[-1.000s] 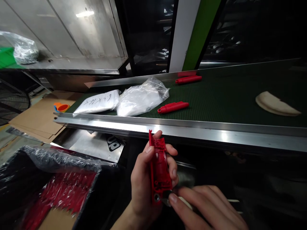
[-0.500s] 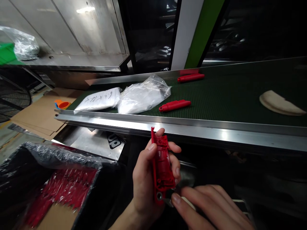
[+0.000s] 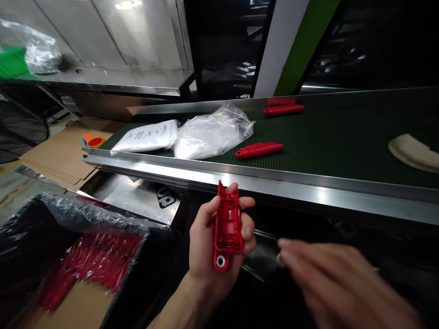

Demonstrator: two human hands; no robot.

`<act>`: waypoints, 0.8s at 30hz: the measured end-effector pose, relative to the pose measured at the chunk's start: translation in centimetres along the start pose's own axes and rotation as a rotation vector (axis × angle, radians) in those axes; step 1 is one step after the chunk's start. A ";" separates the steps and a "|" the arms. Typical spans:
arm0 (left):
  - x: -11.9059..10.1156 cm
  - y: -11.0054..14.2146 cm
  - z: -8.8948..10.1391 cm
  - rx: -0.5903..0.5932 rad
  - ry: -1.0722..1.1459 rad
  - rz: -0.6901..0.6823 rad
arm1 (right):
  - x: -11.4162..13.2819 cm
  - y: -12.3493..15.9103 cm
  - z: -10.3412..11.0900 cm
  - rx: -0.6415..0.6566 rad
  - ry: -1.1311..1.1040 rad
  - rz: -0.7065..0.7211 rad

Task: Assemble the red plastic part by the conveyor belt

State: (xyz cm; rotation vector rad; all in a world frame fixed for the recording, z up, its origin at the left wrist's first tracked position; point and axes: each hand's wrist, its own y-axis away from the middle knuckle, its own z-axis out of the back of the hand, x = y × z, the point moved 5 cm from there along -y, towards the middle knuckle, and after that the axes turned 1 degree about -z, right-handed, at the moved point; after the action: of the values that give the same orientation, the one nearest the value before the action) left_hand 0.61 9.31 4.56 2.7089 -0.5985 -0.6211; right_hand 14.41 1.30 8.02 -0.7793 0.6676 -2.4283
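My left hand (image 3: 209,246) grips a red plastic handle shell (image 3: 227,226) upright, hollow side toward me, with a round metal-ringed hole at its lower end. The shell sits just below the conveyor's steel rail (image 3: 308,187). My right hand (image 3: 336,278) is blurred at the lower right, apart from the shell, fingertips pointing left toward it. Motion blur hides whether anything small is pinched in its fingertips. Two thin dark rods (image 3: 254,273) lie in the shadow between the two hands.
On the green conveyor belt (image 3: 343,137) lie two closed red handles (image 3: 259,149) (image 3: 284,109), two white plastic bags (image 3: 212,135) (image 3: 147,137) and a cream curved piece (image 3: 411,153). A plastic-lined box of red parts (image 3: 92,260) stands lower left. Cardboard sheets (image 3: 58,155) lie beyond it.
My right hand has pulled away from the shell's lower end toward the right and is now blurred. My left hand has turned the shell to face me more squarely. The view shifted slightly.
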 end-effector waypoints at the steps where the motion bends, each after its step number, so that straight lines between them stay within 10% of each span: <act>1: -0.3 -0.1 0.2 -0.007 0.033 0.003 | -1.2 -0.3 0.3 0.034 0.067 0.050; 10: -1.9 -0.7 1.7 0.014 0.125 -0.009 | -10.3 -2.9 -3.0 0.129 0.518 0.271; 24: -2.8 -0.4 3.8 -0.113 -0.109 -0.001 | -10.4 -2.3 -2.9 0.153 0.585 0.350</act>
State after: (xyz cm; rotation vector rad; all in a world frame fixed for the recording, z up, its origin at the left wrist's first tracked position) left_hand -3.38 10.20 2.13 2.5833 -0.5698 -0.7825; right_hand 19.28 9.98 3.19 0.1242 0.7398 -2.3325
